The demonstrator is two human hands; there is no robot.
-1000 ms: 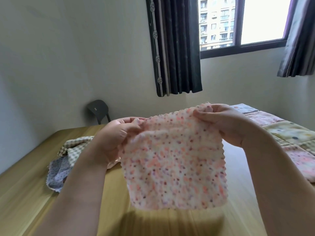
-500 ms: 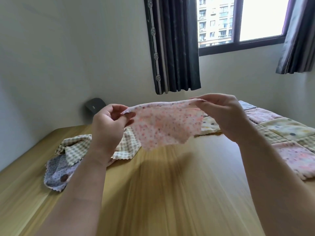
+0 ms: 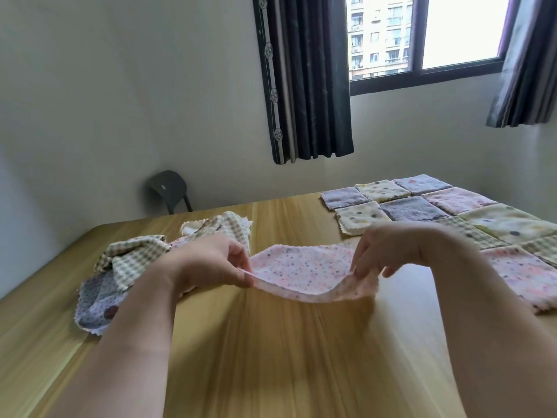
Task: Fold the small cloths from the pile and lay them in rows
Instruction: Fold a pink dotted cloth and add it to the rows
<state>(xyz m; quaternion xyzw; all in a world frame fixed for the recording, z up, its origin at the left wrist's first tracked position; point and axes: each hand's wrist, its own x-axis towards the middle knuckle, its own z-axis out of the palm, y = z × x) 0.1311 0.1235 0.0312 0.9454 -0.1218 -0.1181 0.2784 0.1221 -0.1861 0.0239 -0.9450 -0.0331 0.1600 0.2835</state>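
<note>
Pinched tight in the fingers of left hand and right hand: soft pink dotted square cloth, sagging. Pull flat, match the edges, lay down on the light wooden desk.

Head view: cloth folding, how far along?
Done: folded cloths lie in rows on the right side of the table. In hand: the left hand and right hand each pinch an end of the pink speckled cloth, doubled over and sagging over the table, not yet laid down. Left: a pile of unfolded cloths, checked and purple among them, at the table's left.
</note>
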